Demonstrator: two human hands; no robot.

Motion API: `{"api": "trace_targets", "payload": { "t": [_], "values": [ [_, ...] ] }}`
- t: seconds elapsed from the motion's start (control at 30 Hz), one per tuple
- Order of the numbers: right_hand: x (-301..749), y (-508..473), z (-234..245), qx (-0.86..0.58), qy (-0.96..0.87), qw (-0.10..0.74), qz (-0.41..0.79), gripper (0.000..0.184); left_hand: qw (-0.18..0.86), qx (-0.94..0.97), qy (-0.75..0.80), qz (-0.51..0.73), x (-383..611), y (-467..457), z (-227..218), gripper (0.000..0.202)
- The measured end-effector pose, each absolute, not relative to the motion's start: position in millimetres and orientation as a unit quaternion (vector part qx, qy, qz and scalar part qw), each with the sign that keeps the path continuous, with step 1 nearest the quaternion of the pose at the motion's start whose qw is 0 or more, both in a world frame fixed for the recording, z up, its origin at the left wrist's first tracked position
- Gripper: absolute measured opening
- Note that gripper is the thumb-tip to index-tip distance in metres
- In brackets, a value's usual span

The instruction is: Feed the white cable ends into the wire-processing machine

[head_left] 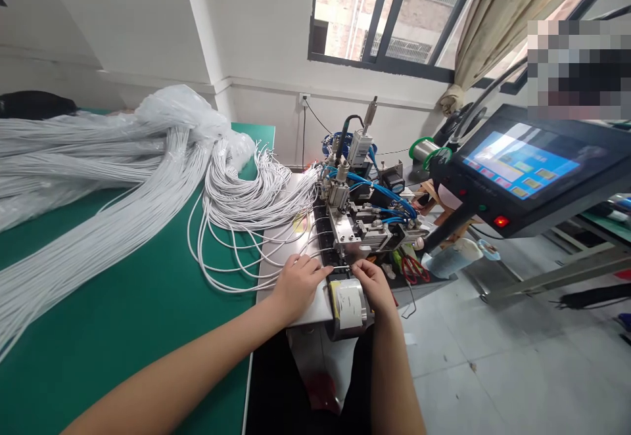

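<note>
A thin white cable [340,267] stretches between my two hands at the front of a bench machine [341,225]. My left hand [302,284] is closed on the cable, thumb pointing right, over a metal plate [283,255]. My right hand [375,285] pinches at the cable's right end, beside the machine's black track; its fingertips partly hide that end. Just below both hands sits a round metal housing [350,305] with a paper label. Several more white cables lie across the plate, their ends lined up along the track.
Large bundles of white cable [123,218], partly wrapped in plastic, cover the green table [162,356] at left. A control screen [525,162] stands at right, near a solder wire spool [424,152] and red-handled scissors [413,269]. Another person is partly visible behind the screen.
</note>
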State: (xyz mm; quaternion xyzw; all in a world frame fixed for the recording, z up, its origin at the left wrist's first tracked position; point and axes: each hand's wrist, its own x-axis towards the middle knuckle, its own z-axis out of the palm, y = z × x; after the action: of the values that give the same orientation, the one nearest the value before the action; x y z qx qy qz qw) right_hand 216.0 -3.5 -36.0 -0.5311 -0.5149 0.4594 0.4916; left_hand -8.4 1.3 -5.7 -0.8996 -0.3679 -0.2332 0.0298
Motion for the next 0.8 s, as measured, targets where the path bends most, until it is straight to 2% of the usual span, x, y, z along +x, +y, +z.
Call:
{"api": "trace_targets", "payload": {
  "t": [0.37,0.53,0.8],
  "values": [
    [222,-28,-54,-0.578,-0.482,0.533,0.386,0.035,0.041,-0.871,-0.435,-0.224,-8,-3,2,0.03],
    [232,-44,-39,-0.604,-0.482,0.535,0.343,0.035,0.06,-0.843,-0.492,-0.209,-6,-5,5,0.039],
    [196,-67,-3,-0.586,-0.561,0.545,0.214,0.027,0.051,-0.84,-0.49,-0.227,-5,-4,2,0.039]
  ]
}}
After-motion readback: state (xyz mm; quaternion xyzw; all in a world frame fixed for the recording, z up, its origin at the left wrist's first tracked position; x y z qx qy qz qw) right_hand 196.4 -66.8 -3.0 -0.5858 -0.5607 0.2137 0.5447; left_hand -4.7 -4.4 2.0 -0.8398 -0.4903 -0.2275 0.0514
